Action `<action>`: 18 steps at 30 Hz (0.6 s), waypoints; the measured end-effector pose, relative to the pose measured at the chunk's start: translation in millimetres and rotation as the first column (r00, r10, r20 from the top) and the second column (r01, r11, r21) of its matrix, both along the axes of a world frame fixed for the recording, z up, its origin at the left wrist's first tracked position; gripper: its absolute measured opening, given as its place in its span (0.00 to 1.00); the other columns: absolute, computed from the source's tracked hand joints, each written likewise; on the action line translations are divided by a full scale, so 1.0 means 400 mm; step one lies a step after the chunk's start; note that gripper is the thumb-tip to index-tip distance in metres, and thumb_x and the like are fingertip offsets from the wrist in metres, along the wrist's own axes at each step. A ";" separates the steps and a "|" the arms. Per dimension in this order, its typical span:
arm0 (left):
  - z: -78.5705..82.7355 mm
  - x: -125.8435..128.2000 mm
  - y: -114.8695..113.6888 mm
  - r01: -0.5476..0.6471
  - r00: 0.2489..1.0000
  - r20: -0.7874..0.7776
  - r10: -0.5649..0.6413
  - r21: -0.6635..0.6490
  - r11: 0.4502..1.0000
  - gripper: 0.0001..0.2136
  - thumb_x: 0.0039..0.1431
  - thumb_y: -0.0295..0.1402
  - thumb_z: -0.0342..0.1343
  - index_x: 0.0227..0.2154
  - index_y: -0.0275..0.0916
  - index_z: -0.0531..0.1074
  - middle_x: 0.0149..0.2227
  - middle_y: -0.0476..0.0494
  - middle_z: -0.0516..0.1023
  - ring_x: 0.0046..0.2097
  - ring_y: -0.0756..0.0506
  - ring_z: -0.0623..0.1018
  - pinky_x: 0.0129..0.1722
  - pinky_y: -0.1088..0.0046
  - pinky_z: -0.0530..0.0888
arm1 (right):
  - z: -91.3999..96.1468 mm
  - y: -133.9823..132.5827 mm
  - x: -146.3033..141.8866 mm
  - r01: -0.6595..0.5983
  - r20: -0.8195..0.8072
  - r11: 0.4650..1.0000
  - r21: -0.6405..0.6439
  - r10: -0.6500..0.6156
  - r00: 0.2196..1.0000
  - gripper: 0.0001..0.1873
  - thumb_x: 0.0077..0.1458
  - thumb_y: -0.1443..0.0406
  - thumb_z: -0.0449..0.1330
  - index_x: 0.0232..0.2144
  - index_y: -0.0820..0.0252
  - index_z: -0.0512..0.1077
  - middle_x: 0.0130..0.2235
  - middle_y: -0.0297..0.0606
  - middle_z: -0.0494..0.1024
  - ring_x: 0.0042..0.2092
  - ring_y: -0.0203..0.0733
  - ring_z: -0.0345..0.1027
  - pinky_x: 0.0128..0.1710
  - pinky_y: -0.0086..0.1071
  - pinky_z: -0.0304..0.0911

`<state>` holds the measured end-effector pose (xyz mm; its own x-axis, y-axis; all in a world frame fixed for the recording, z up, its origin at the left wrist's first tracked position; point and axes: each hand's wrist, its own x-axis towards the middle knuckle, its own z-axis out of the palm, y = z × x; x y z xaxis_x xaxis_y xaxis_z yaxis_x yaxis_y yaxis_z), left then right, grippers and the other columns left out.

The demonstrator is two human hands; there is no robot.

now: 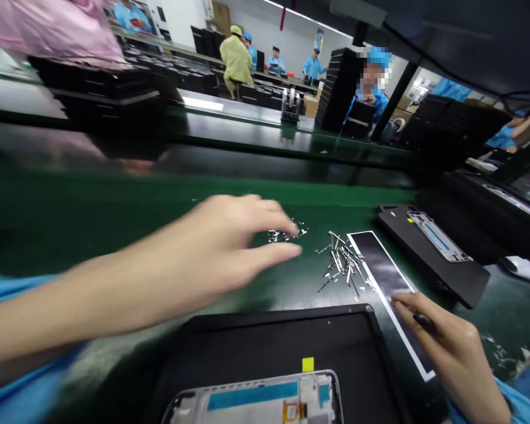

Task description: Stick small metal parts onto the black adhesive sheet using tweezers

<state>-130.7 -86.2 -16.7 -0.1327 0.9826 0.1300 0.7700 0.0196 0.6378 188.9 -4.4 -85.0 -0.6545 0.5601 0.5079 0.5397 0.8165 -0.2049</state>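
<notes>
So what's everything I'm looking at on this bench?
mat: one, green, underneath
small metal bits: one pile, silver, by left fingertips
metal pins: one pile, silver, mid-mat
strip: one, black, white-edged, right of pins
near tray: one, black, front edge
side tray: one, black, far right
phone frames: two, silver and blue, one per tray
tray stacks: several, black, back benches
workers: several, mostly blue, background
left hand: one, bare, fingers spread above small bits
right hand: one, bare, on strip, gripping dark tool

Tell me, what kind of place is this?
Probably a phone assembly factory: a phone frame in a black tray, tiny metal parts on the green bench, and workers in blue caps behind.
</notes>
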 end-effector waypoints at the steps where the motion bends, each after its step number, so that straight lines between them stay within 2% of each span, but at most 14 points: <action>1: 0.013 0.054 0.060 0.129 0.975 -0.173 -0.139 -0.070 0.989 0.04 0.55 0.31 0.59 0.31 0.39 0.78 0.39 0.48 0.78 0.46 0.38 0.76 0.48 0.64 0.69 | 0.004 0.002 -0.003 0.008 -0.015 1.000 -0.029 -0.008 1.000 0.06 0.60 0.65 0.54 0.39 0.57 0.70 0.35 0.32 0.79 0.34 0.32 0.75 0.35 0.17 0.67; 2: 0.016 0.102 0.118 0.185 0.926 -0.303 -0.227 -0.159 0.970 0.06 0.59 0.30 0.56 0.31 0.38 0.78 0.38 0.46 0.79 0.44 0.39 0.76 0.46 0.64 0.70 | 0.006 0.002 -0.001 0.019 -0.028 0.998 -0.062 -0.021 0.999 0.06 0.61 0.65 0.54 0.39 0.56 0.70 0.34 0.32 0.79 0.34 0.31 0.75 0.34 0.16 0.66; 4: -0.010 0.169 0.217 0.175 0.894 -0.371 -0.253 -0.232 0.957 0.07 0.61 0.29 0.55 0.32 0.35 0.76 0.38 0.42 0.78 0.44 0.39 0.76 0.45 0.61 0.72 | 0.000 -0.001 0.020 0.033 -0.046 0.994 -0.103 -0.038 0.998 0.06 0.60 0.66 0.54 0.40 0.55 0.69 0.34 0.31 0.78 0.34 0.31 0.75 0.33 0.16 0.66; 7: -0.097 0.195 0.304 0.096 0.871 -0.428 -0.241 -0.334 0.938 0.10 0.64 0.34 0.55 0.44 0.34 0.71 0.45 0.41 0.74 0.44 0.42 0.76 0.44 0.59 0.74 | -0.032 -0.008 0.077 0.021 -0.049 0.996 -0.085 -0.025 0.998 0.08 0.59 0.67 0.53 0.41 0.54 0.69 0.35 0.30 0.78 0.34 0.31 0.75 0.35 0.14 0.66; 10: -0.179 0.173 0.328 0.056 0.863 -0.444 -0.239 -0.387 0.920 0.13 0.64 0.36 0.55 0.48 0.35 0.69 0.48 0.40 0.72 0.45 0.42 0.75 0.44 0.59 0.75 | -0.076 -0.013 0.129 0.043 -0.065 0.999 -0.028 -0.045 0.997 0.10 0.60 0.66 0.52 0.44 0.54 0.68 0.38 0.31 0.79 0.39 0.32 0.76 0.42 0.14 0.64; 12: -0.211 0.160 0.327 0.061 0.865 -0.438 -0.245 -0.393 0.918 0.13 0.64 0.36 0.55 0.48 0.35 0.69 0.48 0.40 0.72 0.45 0.42 0.75 0.44 0.59 0.75 | -0.094 -0.014 0.146 0.065 -0.076 0.998 0.005 -0.064 0.995 0.11 0.60 0.65 0.51 0.44 0.55 0.68 0.39 0.32 0.79 0.40 0.31 0.75 0.45 0.14 0.62; 18: -0.232 0.172 0.320 0.106 0.868 -0.415 -0.272 -0.380 0.919 0.12 0.65 0.35 0.55 0.47 0.35 0.70 0.47 0.40 0.73 0.45 0.42 0.75 0.45 0.58 0.74 | -0.082 -0.007 0.119 0.074 -0.083 0.997 -0.028 -0.076 0.994 0.07 0.62 0.65 0.51 0.39 0.56 0.68 0.33 0.31 0.80 0.35 0.30 0.76 0.39 0.12 0.64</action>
<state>-62.0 42.0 -109.4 0.0518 0.9761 -0.2113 0.9798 -0.0087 0.2000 236.5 -7.1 -117.9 -0.5659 0.6194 0.5441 0.5795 0.7683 -0.2718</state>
